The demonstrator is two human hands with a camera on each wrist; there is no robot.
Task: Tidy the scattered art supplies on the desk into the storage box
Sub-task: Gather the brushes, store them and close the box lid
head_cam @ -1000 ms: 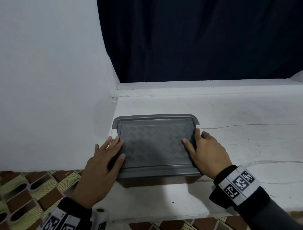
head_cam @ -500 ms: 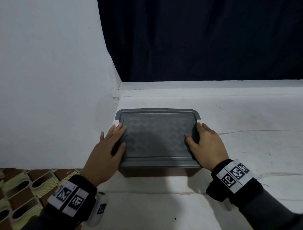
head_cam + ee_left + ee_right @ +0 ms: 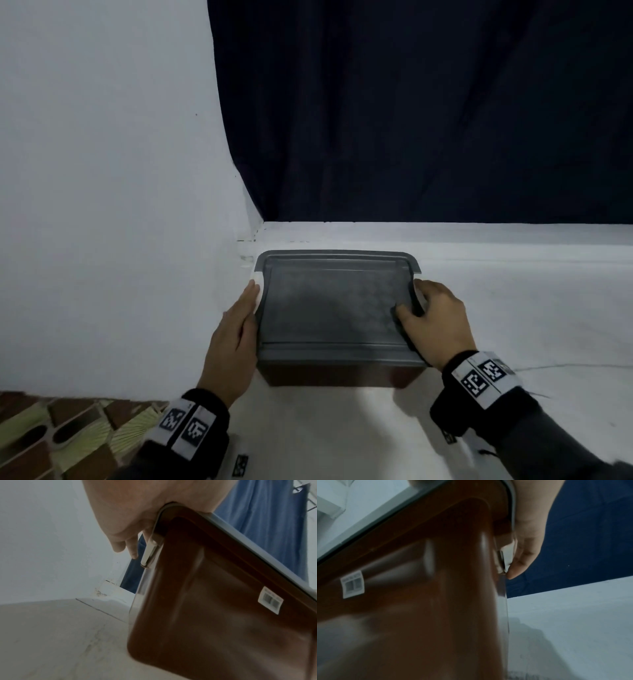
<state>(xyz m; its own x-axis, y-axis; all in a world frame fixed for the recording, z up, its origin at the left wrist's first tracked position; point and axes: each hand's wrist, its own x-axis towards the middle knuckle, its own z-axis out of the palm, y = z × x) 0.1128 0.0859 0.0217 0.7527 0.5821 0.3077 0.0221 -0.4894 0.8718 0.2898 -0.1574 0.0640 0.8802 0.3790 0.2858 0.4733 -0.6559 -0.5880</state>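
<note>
The storage box (image 3: pixel 329 305) has a grey lid on a brown see-through body and sits on the white desk (image 3: pixel 520 308), close to the wall corner. My left hand (image 3: pixel 236 329) lies flat against its left side, with straight fingers (image 3: pixel 126 543) beside a white latch (image 3: pixel 149 551). On the right edge my right hand (image 3: pixel 435 318) grips the box, thumb on the lid and fingers (image 3: pixel 525 555) down over the other latch (image 3: pixel 506 557). No loose art supplies are in view. The closed lid hides the contents.
A white wall (image 3: pixel 102 205) stands directly left of the box. A dark blue curtain (image 3: pixel 411 102) hangs behind the desk's raised back ledge. A patterned brown and green floor (image 3: pixel 51 435) shows beyond the desk's left front edge. A barcode sticker (image 3: pixel 271 600) is on the box front.
Both hands slid off the top of the lid to the sides of the box. The box now sits farther back, nearer the wall corner.
</note>
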